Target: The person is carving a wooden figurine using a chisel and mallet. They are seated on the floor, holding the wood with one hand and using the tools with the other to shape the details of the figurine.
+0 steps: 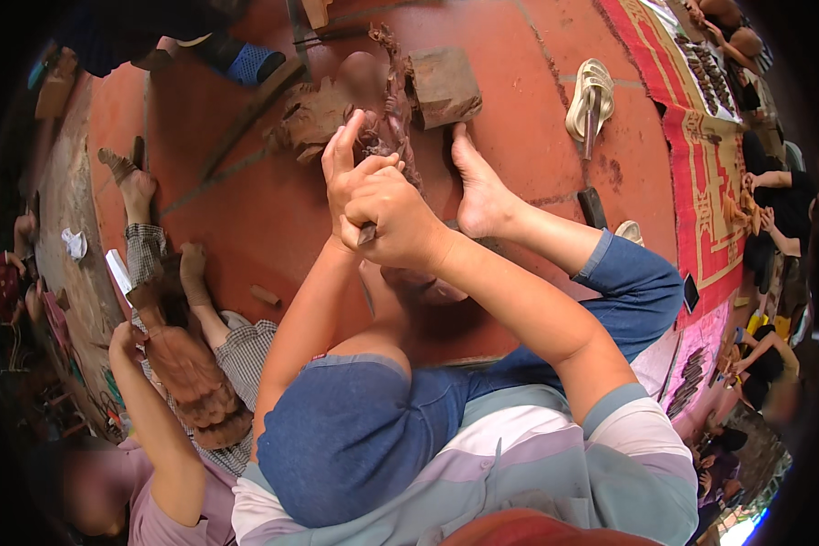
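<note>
Near the middle, my right hand (396, 211) is closed in a fist round a carving tool (366, 234). Only the butt of its handle shows; the blade is hidden. My left hand (338, 177) presses against the right one, with its upper fingers stretched out toward the carving; whether it also touches the tool is hidden. Just beyond both hands stands a dark reddish-brown wood carving (397, 109) with thin, branching relief. A rough wooden block (444, 86) lies against its right side. My bare foot (479, 187) rests on the tiles close to that block.
Pale sandals (591, 100) and a dark-headed mallet or hatchet (591, 207) lie on the red tile floor to the right, beside a red-and-gold mat (701, 191). At left, a seated person holds a carved wooden piece (191, 378). Other people work along the right edge.
</note>
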### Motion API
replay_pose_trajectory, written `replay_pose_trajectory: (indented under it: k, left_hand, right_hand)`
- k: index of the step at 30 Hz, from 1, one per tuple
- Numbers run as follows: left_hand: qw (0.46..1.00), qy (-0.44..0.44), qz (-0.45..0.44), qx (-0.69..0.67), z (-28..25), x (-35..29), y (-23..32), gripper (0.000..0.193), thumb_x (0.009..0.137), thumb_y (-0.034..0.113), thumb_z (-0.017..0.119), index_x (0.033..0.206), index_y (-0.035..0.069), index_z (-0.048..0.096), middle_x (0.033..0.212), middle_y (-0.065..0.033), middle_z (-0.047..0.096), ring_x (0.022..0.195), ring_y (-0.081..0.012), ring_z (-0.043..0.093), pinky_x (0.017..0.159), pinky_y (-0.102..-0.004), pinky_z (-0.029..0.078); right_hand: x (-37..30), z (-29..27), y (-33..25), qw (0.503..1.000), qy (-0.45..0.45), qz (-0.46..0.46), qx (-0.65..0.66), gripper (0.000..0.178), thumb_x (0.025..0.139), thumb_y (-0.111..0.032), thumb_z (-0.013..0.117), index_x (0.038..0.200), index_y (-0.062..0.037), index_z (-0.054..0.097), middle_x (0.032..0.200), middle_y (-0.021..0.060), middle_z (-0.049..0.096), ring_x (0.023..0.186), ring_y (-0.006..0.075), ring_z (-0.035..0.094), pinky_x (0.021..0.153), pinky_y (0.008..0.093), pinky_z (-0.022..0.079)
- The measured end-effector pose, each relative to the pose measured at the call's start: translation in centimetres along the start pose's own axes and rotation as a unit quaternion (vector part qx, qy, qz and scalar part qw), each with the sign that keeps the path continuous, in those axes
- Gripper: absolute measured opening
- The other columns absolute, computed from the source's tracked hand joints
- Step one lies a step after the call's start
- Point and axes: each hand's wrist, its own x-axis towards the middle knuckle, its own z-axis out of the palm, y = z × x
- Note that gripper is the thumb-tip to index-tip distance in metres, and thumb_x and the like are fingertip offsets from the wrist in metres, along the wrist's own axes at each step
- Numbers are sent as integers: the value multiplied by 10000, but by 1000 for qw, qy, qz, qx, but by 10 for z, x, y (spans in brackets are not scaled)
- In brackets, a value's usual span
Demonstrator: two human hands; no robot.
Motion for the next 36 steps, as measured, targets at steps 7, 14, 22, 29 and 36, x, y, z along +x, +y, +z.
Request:
replay_pose_trajectory:
  k: [7, 14, 22, 29, 36]
  left_hand:
    - [999, 13, -37, -30, -1, 4, 4, 104, 708, 176, 771, 770, 101, 735, 1439, -104, 487, 1289, -332, 433, 1063, -429, 369]
    - [1000, 11, 9, 0, -2, 5, 6, 87, 717, 175, 745, 746, 94, 732, 1411, -104, 518, 1282, -325, 440, 1069, -423, 365]
    - [995, 49, -86, -4, 4, -8, 15, 110, 768, 158, 802, 806, 70, 749, 1400, -98, 536, 1159, -190, 560, 991, -375, 409]
    - [995, 58, -74, 32, 10, -15, 9, 79, 776, 147, 786, 799, 89, 736, 1488, -76, 434, 1291, -232, 486, 1002, -393, 427]
    - [993, 41, -107, 8, 13, -29, 7, 108, 808, 149, 784, 837, 78, 707, 1542, -64, 345, 1325, -230, 443, 1042, -352, 402]
  right_hand:
    - [7, -1, -2, 1000, 3, -2, -4, 174, 653, -41, 669, 561, -60, 522, 593, 79, 537, 624, 273, 555, 672, 388, 420]
    - [8, -3, -1, 1000, -4, -3, 0, 173, 639, -45, 673, 554, -60, 523, 591, 94, 535, 606, 273, 537, 651, 387, 414]
    - [4, 7, 0, 996, -47, -29, -67, 157, 622, -57, 673, 518, -55, 555, 634, 93, 571, 650, 276, 546, 676, 384, 425]
    - [5, -1, -3, 972, -182, -2, -146, 91, 626, -125, 665, 579, -47, 673, 680, 95, 602, 677, 285, 578, 696, 431, 441]
    - [10, 7, -6, 942, -247, -22, -227, 168, 601, -189, 678, 631, -32, 729, 769, 289, 615, 687, 389, 600, 695, 538, 500]
